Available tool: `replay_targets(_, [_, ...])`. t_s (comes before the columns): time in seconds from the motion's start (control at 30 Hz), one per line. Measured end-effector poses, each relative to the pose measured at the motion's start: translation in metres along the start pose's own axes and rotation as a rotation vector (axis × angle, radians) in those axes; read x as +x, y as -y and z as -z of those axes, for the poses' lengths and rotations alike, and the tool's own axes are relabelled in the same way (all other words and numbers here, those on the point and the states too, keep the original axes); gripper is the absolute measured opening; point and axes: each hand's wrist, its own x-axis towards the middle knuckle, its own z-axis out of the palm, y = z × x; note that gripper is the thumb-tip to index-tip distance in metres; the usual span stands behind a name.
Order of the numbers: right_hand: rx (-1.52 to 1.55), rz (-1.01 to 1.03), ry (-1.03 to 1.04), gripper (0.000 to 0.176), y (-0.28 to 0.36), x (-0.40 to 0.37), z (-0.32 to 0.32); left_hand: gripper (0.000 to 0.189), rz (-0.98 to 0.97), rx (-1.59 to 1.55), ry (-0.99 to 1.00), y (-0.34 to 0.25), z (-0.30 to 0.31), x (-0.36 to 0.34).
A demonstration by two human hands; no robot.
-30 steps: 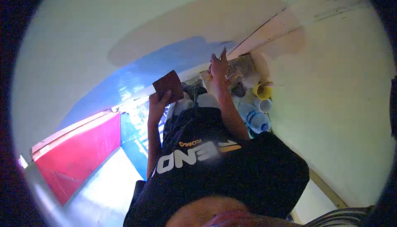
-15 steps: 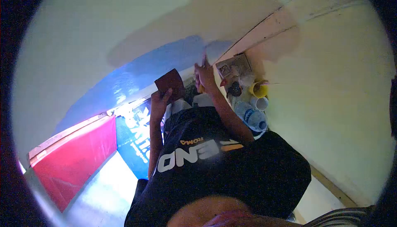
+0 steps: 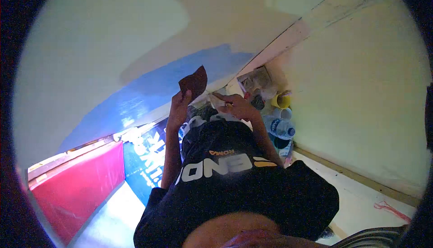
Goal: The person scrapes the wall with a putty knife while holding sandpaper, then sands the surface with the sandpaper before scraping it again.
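Observation:
My left hand pinches a dark brown sheet by its lower edge. The sheet stands up from the thumb, bent, with one corner pointing upward, in front of the blue patch on the wall. Close by on the right, my right hand is closed, its fingers turned towards the sheet. A small pale piece shows at its fingertips, too dim to name. The two hands are apart, above my lap.
To my right stand a yellow cup, a white cup and a clear plastic bottle. A grey box-like item sits behind them. On the left are a red panel and a blue printed banner. Walls enclose me ahead and right.
My right hand has come down and away from the wall, with its fingers turned left. My left hand has risen slightly to the right, and the brown sheet now looks bent.

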Motion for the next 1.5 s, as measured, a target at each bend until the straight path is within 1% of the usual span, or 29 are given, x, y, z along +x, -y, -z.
replay_targets(0.03, [0.024, -0.048, -0.002, 0.060, 0.003, -0.006, 0.003, 0.034, -0.044, -0.030, 0.025, 0.003, 0.000, 0.000])
replay_targets(0.07, [0.037, 0.039, -0.028, 0.055, -0.008, -0.009, 0.000, 0.034, -0.089, -0.058, 0.048, 0.003, 0.002, 0.001])
replay_targets(0.13, [0.102, 0.058, -0.063, 0.040, -0.019, -0.014, 0.002, 0.034, -0.026, 0.021, 0.145, 0.005, 0.007, 0.001])
replay_targets(0.17, [0.152, -0.010, -0.078, 0.033, -0.025, -0.017, 0.005, 0.034, 0.010, 0.062, 0.202, 0.006, 0.007, 0.000])
replay_targets(0.2, [0.210, -0.103, -0.136, 0.028, -0.037, -0.019, 0.012, 0.034, 0.043, 0.049, 0.226, 0.003, 0.005, -0.002])
replay_targets(0.23, [0.273, -0.192, -0.199, 0.026, -0.049, -0.021, 0.018, 0.034, 0.072, 0.035, 0.249, -0.006, 0.004, -0.004])
replay_targets(0.27, [0.348, -0.308, -0.299, 0.028, -0.074, -0.023, 0.022, 0.034, 0.103, 0.023, 0.272, -0.015, 0.002, -0.008])
replay_targets(0.3, [0.423, -0.421, -0.396, 0.031, -0.080, -0.021, 0.027, 0.034, 0.072, 0.180, 0.213, -0.027, 0.002, -0.010])
replay_targets(0.4, [0.716, -0.269, -0.587, 0.038, -0.094, -0.011, 0.035, 0.035, -0.020, 0.155, 0.137, -0.007, 0.007, -0.004])
replay_targets(0.47, [0.785, -0.203, -0.555, 0.041, -0.123, 0.009, 0.023, 0.034, 0.024, 0.147, 0.126, -0.006, 0.015, -0.007])
replay_targets(0.6, [0.884, -0.177, -0.403, 0.044, -0.114, 0.019, 0.032, 0.032, 0.093, 0.095, 0.093, -0.025, 0.004, -0.015])
replay_targets(0.7, [1.025, 0.000, -0.407, 0.046, -0.118, 0.039, 0.023, 0.031, 0.124, 0.132, 0.011, -0.022, 0.001, -0.022])
replay_targets(0.73, [1.038, 0.039, -0.433, 0.046, -0.122, 0.046, 0.022, 0.031, 0.136, 0.138, -0.019, -0.018, 0.000, -0.021])
replay_targets(0.77, [1.048, 0.080, -0.458, 0.047, -0.125, 0.055, 0.022, 0.031, 0.147, 0.209, -0.015, -0.012, 0.005, -0.020])
replay_targets(0.8, [1.059, 0.124, -0.482, 0.047, -0.132, 0.063, 0.023, 0.031, 0.160, 0.191, -0.051, -0.010, 0.003, -0.019])
replay_targets(0.87, [0.951, 0.080, -0.465, 0.048, -0.150, 0.073, 0.023, 0.032, 0.187, 0.160, -0.133, -0.007, 0.001, -0.018])
replay_targets(0.9, [0.899, 0.064, -0.457, 0.049, -0.157, 0.080, 0.023, 0.034, 0.235, 0.188, -0.138, -0.004, 0.007, -0.016])
replay_targets(0.97, [0.839, 0.065, -0.467, 0.051, -0.171, 0.100, 0.029, 0.036, 0.246, 0.195, -0.191, 0.005, 0.014, -0.018])
replay_targets(1.03, [0.805, 0.080, -0.477, 0.053, -0.165, 0.101, 0.034, 0.038, 0.225, 0.230, -0.213, 0.006, 0.014, -0.019])
replay_targets(1.1, [0.799, 0.127, -0.479, 0.054, -0.151, 0.104, 0.040, 0.039, 0.270, 0.270, -0.233, 0.013, 0.018, -0.018])
replay_targets(1.13, [0.844, 0.102, -0.468, 0.055, -0.155, 0.105, 0.037, 0.039, 0.289, 0.291, -0.248, 0.014, 0.020, -0.017])
replay_targets(1.2, [0.935, 0.048, -0.440, 0.057, -0.153, 0.103, 0.030, 0.041, 0.253, 0.205, -0.232, 0.007, 0.013, -0.016])
replay_targets(1.23, [0.924, 0.065, -0.443, 0.057, -0.147, 0.104, 0.030, 0.041, 0.233, 0.159, -0.224, 0.002, 0.009, -0.014])
replay_targets(1.33, [0.905, 0.089, -0.452, 0.056, -0.127, 0.101, 0.041, 0.042, 0.265, 0.153, -0.203, 0.007, 0.012, -0.011])
replay_targets(1.43, [0.945, 0.060, -0.437, 0.054, -0.141, 0.105, 0.037, 0.041, 0.317, 0.124, -0.178, 0.011, 0.012, -0.003])
replay_targets(1.5, [0.979, 0.027, -0.421, 0.053, -0.147, 0.106, 0.036, 0.039, 0.300, 0.196, -0.207, 0.012, 0.010, 0.002])
